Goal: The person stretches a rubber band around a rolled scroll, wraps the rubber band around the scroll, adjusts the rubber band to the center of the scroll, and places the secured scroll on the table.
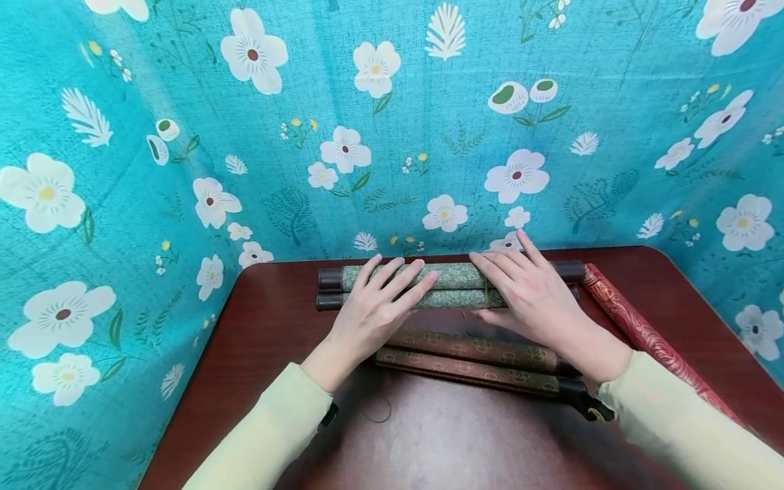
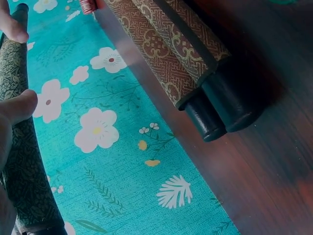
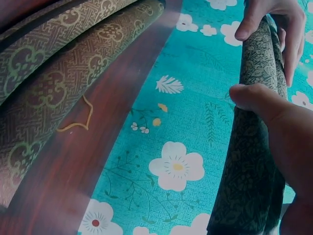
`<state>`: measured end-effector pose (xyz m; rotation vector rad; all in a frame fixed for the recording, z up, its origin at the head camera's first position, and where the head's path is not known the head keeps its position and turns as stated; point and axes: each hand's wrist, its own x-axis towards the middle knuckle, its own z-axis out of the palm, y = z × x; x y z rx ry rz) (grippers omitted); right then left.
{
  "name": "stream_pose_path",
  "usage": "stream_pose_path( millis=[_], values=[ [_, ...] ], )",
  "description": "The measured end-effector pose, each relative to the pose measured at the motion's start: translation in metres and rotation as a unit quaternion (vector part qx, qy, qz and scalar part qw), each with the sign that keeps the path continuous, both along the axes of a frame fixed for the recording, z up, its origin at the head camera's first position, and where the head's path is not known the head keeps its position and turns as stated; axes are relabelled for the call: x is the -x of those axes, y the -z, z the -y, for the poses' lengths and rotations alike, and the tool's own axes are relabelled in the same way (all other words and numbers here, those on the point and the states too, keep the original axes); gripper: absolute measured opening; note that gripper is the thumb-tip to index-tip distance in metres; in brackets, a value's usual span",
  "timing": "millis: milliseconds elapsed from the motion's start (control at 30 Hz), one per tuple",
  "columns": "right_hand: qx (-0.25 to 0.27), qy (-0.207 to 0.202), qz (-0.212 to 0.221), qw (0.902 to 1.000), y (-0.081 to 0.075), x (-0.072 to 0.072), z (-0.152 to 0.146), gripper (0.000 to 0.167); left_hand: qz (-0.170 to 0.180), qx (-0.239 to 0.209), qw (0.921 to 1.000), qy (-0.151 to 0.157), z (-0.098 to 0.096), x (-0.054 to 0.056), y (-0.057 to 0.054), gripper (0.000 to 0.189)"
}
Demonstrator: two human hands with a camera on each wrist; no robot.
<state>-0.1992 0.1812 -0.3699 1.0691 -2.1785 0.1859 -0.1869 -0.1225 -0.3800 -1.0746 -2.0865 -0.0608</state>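
A green patterned scroll [image 1: 453,275], rolled from both ends into two parallel rolls with dark end knobs, lies crosswise near the table's far edge in the head view. My left hand [image 1: 380,309] grips its left half, fingers spread over the top. On its right half, my right hand [image 1: 533,292] holds it, thumb on the near side. The right wrist view shows the right thumb pressed along the green scroll [image 3: 254,137], with the left hand [image 3: 274,24] farther along it. Nearer me lies a brown-and-gold scroll [image 1: 471,347], also in two rolls with black knobs.
A red patterned scroll [image 1: 649,333] lies slantwise along the right side of the dark red table [image 1: 257,381]. A yellowish cord [image 3: 88,125] pokes out beside the brown scroll. Blue-green floral cloth [image 1: 392,136] hangs behind the table and at both sides.
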Motion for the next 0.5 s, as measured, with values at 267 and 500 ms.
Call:
stream_pose_path(
  millis=[267,500],
  values=[
    [0.000,0.015,0.006,0.9999,0.001,-0.004,-0.016,0.108,0.001,0.004,1.0000,-0.003,0.001,0.000,0.000,0.074],
    [0.005,0.011,0.003,0.9999,0.003,-0.003,-0.016,0.093,0.003,0.003,1.0000,-0.002,0.000,0.000,-0.001,0.074]
  ],
)
